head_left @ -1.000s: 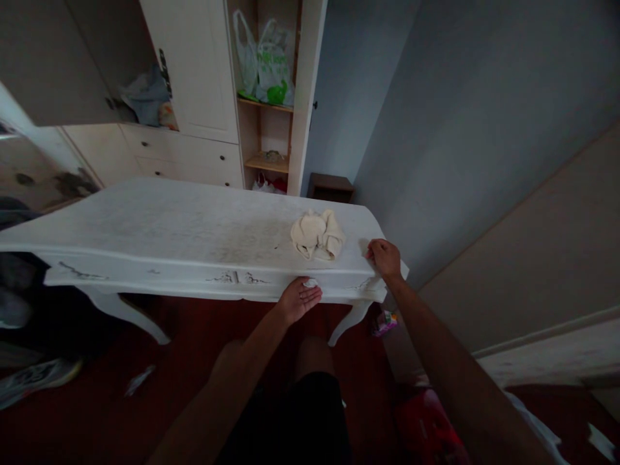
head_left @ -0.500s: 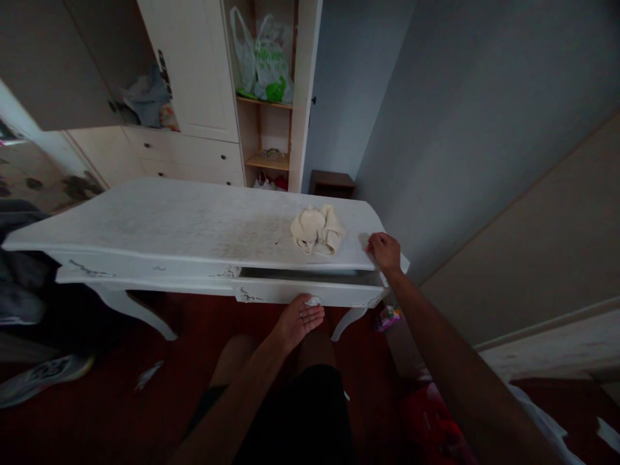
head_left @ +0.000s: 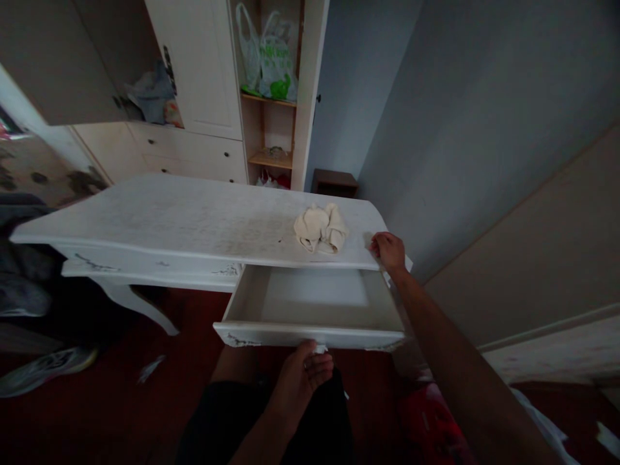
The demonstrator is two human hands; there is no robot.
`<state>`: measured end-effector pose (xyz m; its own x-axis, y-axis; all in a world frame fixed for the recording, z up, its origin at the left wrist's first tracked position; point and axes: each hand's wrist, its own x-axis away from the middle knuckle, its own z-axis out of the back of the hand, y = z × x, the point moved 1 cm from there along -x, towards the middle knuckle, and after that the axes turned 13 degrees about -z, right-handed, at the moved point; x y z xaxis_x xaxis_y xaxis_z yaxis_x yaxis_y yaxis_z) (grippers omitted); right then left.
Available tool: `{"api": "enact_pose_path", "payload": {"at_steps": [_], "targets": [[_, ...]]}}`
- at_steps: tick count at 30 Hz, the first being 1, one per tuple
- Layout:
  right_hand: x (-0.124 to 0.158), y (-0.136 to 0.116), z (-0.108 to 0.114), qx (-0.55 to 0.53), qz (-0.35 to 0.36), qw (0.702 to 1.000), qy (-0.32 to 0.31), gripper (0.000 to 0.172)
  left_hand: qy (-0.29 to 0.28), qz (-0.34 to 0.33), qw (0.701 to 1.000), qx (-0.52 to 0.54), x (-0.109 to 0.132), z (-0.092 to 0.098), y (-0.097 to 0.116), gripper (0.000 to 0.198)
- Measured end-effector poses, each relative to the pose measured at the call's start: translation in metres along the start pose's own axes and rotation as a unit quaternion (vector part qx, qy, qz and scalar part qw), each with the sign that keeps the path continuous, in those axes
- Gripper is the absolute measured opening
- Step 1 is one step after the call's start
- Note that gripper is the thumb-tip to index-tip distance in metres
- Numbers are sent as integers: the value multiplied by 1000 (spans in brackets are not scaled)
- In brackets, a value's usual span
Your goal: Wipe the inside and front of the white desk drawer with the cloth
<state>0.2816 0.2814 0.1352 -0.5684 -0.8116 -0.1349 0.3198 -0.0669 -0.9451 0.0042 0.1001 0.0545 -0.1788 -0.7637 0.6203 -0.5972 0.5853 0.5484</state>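
Observation:
A white drawer (head_left: 314, 294) stands pulled far out from a white desk (head_left: 194, 213); its bare light bottom shows. My left hand (head_left: 305, 374) is closed on the white drawer knob (head_left: 320, 349) at the middle of the drawer front, palm turned up and fingers curled. On the right end of the desktop rests my right hand (head_left: 387, 250), fingers curled in, with nothing visible in them. A crumpled cream cloth (head_left: 321, 228) lies on the desktop, left of my right hand and behind the drawer.
Behind the desk is a cream wardrobe (head_left: 203, 71) with a plastic bag (head_left: 276, 64) on a shelf. A brown box-like piece (head_left: 335, 183) stands by the grey wall (head_left: 460, 129). At lower left a shoe (head_left: 48, 371) shows, and a red item (head_left: 431, 420) lies at lower right.
My left hand has drawn the drawer toward me, from a narrow gap to wide open. My right hand has stayed on the desktop; the cloth lies as before.

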Motion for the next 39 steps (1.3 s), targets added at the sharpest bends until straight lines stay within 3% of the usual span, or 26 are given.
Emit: {"api": "enact_pose_path", "payload": {"at_steps": [5, 13, 20, 32, 39], "targets": [[-1, 2, 0, -7, 1, 1000, 2, 22, 0, 5, 1000, 16, 14, 17, -20, 17], [0, 1, 1, -23, -4, 1000, 3, 22, 52, 35, 996, 57, 27, 44, -56, 15], [2, -1, 0, -25, -2, 1000, 5, 22, 31, 50, 996, 73, 26, 70, -75, 19], [1, -1, -1, -22, -2, 1000, 15, 26, 59, 59, 993, 80, 20, 75, -85, 25], [2, -1, -1, -20, 0, 1000, 21, 25, 36, 39, 996, 68, 17, 77, -91, 21]]}}
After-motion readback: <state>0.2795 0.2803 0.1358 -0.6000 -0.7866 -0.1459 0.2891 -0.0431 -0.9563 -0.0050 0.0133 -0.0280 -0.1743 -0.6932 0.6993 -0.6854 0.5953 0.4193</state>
